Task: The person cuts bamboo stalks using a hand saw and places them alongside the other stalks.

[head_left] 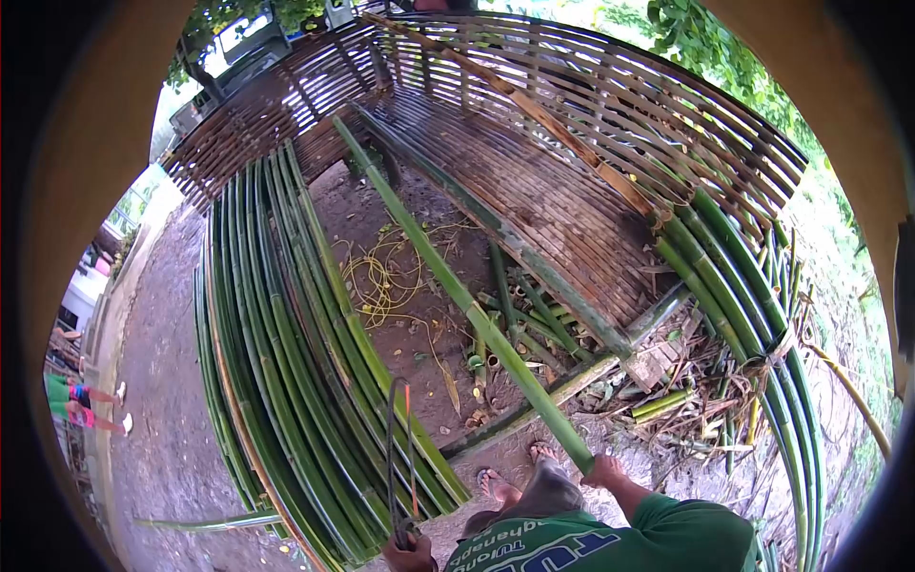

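Note:
At the bottom of the head view, my left hand [408, 553] is closed around the handle of a hacksaw [390, 458], its bow frame and thin blade pointing up. My right hand [604, 471] grips the near end of a long green bamboo pole [474, 313]. The pole slants away to the upper left, its far end by a slatted bamboo platform [534, 205]. To the left of the saw lies a row of many green bamboo poles [286, 353], side by side.
A tangled yellow cord [381, 276] lies on the dirt. Cut bamboo pieces [662, 405] litter the ground near the platform. A tied bundle of thick bamboo poles [734, 286] rests at right. Another person's legs [91, 396] show at far left. Slatted fencing [610, 105] borders the platform.

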